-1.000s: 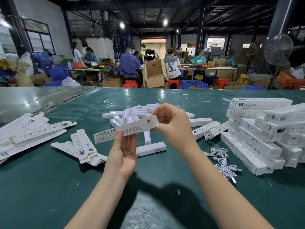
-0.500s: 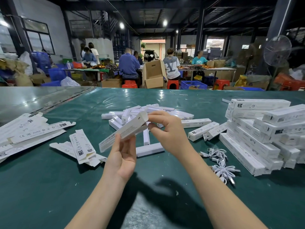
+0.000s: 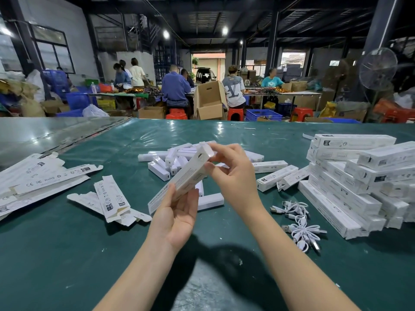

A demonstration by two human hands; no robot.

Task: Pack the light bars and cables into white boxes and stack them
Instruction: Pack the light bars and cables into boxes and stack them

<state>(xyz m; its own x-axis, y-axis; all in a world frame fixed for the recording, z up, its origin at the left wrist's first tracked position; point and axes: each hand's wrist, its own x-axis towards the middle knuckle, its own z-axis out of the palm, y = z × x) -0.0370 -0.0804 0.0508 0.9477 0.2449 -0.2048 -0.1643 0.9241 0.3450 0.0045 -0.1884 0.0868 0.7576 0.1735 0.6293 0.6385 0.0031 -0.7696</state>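
Note:
I hold a long white box (image 3: 186,176) tilted up and away from me above the green table (image 3: 67,254). My left hand (image 3: 177,214) grips its near lower end. My right hand (image 3: 231,173) pinches its far upper end by the end flap. Behind it lies a heap of loose white light bars (image 3: 170,160). Coiled white cables (image 3: 298,223) lie to the right of my right arm. A stack of packed white boxes (image 3: 359,182) stands at the right edge of the table.
Flat unfolded box blanks (image 3: 38,176) lie at the left, with a few more (image 3: 110,198) nearer my left hand. Three packed boxes (image 3: 276,176) lie loose beside the stack. Several people work at tables far behind.
The box has swung from nearly level to steeply tilted, its far end raised. My right hand has shifted to the end flap.

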